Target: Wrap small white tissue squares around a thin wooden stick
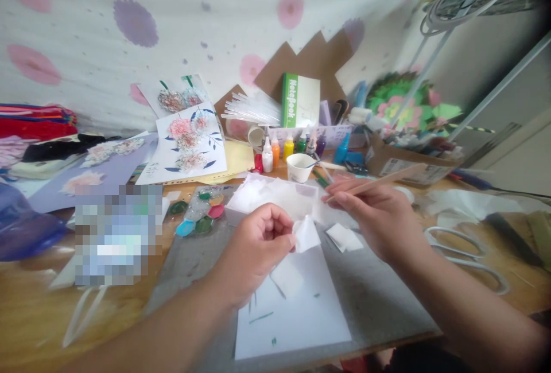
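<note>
My left hand (258, 241) is closed in a pinch on a small folded piece of white tissue (306, 234), held above a white sheet of paper (297, 310) with a few green marks. My right hand (374, 212) is closed around a thin wooden stick (387, 179) that points up to the right. More small white tissue squares (344, 238) lie on the grey mat (379, 298) between my hands. A pile of white tissue (275, 194) sits just behind my hands.
A paint palette (200, 215) lies left of the mat. Small paint bottles (288, 148) and a white cup (299, 166) stand behind. Flower pictures (189, 140), a green notebook (300, 100), white scissors (469, 255) on the right and a cardboard box (413, 163) crowd the wooden table.
</note>
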A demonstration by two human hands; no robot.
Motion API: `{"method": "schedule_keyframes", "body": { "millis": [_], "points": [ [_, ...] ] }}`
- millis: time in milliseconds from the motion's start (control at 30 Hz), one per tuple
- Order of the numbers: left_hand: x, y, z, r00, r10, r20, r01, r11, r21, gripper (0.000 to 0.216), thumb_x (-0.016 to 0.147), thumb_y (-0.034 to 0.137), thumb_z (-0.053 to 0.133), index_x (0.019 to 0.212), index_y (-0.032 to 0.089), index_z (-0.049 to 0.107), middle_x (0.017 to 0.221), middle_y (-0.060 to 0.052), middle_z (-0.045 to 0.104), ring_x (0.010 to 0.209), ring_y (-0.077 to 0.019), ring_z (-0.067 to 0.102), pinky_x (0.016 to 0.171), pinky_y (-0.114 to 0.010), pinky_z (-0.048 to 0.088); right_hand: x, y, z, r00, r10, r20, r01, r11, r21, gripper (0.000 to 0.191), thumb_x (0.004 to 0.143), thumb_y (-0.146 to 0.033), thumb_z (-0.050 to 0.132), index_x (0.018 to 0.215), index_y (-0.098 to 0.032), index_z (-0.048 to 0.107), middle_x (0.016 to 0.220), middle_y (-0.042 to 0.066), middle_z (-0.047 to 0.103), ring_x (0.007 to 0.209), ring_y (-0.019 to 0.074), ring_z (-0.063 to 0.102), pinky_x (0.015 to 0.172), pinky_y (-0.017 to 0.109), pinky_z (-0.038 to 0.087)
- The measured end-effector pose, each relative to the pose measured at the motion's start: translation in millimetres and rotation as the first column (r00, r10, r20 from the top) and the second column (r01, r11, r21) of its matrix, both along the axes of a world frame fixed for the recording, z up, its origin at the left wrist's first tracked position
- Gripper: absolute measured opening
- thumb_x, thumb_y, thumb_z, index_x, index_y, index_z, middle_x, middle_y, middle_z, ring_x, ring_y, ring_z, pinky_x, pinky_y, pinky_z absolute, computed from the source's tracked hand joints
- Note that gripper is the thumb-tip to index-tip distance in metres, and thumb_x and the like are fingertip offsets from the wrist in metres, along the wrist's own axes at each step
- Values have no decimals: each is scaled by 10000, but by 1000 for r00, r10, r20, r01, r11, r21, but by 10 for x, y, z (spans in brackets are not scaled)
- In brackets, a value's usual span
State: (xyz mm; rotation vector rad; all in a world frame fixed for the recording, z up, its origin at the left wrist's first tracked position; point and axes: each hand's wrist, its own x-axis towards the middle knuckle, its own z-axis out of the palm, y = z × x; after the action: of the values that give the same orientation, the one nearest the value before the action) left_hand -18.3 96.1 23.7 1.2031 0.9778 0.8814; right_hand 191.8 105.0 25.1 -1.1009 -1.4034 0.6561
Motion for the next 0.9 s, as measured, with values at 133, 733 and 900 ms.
{"method": "schedule_keyframes", "body": {
  "millis": [133, 733, 900],
  "points": [
    [-2, 12, 1, 1000, 11, 25, -10, 1000, -18, 124, 712, 168, 657, 767, 175, 547, 669, 47, 568, 649, -99, 510, 631, -243, 374, 6, 115, -53, 998, -52, -35, 51, 998, -45, 114, 795, -282, 740, 693, -244, 771, 815, 34, 765, 801, 206, 707, 719, 347, 599],
    [4, 22, -40, 982, 15, 187, 1, 996, -87, 75, 725, 163, 670, 793, 160, 639, 707, 21, 617, 686, -111, 545, 709, -275, 436, -103, 84, -4, 991, -133, -28, 135, 985, 110, 133, 844, -274, 675, 724, -234, 717, 979, 47, 751, 1038, 243, 675, 928, 421, 513],
    [12, -6, -22, 991, 27, 129, -24, 999, -24, 41, 738, 153, 651, 767, 162, 624, 683, 32, 597, 669, -97, 532, 658, -238, 416, -215, -244, 144, 996, 26, 80, -37, 989, 140, 58, 775, -185, 748, 760, -236, 770, 883, 27, 758, 915, 186, 696, 872, 320, 547]
  ]
}}
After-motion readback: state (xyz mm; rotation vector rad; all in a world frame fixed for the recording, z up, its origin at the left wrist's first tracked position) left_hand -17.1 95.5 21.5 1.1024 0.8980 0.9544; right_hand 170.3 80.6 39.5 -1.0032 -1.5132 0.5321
